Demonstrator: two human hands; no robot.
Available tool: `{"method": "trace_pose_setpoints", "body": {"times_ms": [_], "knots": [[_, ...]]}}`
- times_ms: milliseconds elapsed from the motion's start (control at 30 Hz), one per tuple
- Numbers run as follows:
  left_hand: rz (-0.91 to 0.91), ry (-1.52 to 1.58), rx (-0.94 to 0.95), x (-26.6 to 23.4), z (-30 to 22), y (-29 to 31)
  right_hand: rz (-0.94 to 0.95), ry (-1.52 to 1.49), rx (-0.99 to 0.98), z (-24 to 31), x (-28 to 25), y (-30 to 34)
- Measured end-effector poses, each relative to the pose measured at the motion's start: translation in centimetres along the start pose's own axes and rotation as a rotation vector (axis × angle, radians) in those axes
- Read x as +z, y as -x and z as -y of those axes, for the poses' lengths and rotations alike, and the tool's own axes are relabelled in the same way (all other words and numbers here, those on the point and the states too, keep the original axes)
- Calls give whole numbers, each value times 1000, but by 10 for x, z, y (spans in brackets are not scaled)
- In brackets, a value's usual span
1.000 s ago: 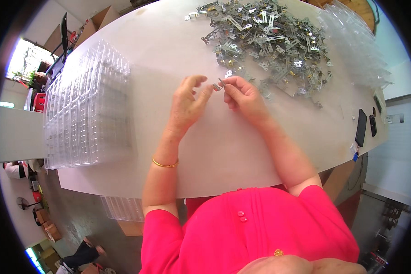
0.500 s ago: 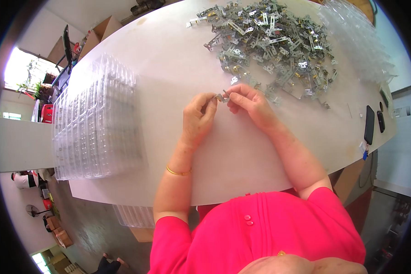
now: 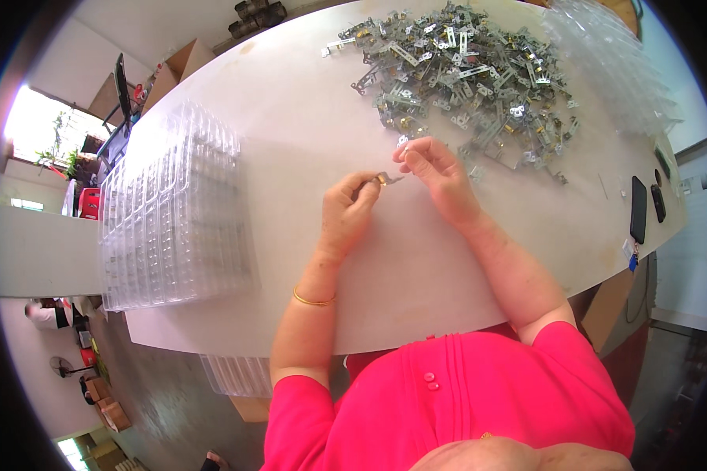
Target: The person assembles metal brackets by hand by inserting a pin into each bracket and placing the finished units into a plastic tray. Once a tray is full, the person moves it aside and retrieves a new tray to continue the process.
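My left hand [image 3: 349, 210] pinches a small metal bracket [image 3: 384, 179] with a brass-coloured part between thumb and fingertips. A thin silver end of it sticks out to the right. My right hand [image 3: 443, 179] is apart from it, farther up the table, with thumb and fingers pressed together; whatever they hold is too small to make out. Just beyond those fingertips lies a small silver piece [image 3: 403, 140]. The large heap of metal brackets [image 3: 479, 86], some with brass parts, spreads over the far side of the table.
Stacked clear plastic trays [image 3: 173, 228] stand at the left on the white table [image 3: 291, 118]. More clear trays [image 3: 617, 71] lie at the far right. A black phone [image 3: 638, 210] rests near the right edge. More trays [image 3: 239, 375] are below the table's near edge.
My right hand has come away from the bracket in my left hand and moved slightly right. My left hand has shifted a little right and nearer, still holding the bracket.
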State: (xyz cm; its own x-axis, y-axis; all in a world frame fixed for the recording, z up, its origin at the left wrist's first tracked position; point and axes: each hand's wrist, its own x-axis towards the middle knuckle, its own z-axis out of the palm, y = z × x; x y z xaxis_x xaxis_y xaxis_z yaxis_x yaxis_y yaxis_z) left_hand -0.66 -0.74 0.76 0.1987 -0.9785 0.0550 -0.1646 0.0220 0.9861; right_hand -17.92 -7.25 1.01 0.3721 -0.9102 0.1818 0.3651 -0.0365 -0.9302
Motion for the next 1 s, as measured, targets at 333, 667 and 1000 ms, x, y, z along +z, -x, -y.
{"method": "trace_pose_setpoints", "body": {"times_ms": [333,667,1000], "knots": [[59,93,-164,-8,-13,-1,206,522,-396,14,3,4],[215,450,-268,-23,-4,-8,166,578,-500,3,4,4],[379,908,-214,-21,3,-4,20,383,-237,-7,6,10]]}}
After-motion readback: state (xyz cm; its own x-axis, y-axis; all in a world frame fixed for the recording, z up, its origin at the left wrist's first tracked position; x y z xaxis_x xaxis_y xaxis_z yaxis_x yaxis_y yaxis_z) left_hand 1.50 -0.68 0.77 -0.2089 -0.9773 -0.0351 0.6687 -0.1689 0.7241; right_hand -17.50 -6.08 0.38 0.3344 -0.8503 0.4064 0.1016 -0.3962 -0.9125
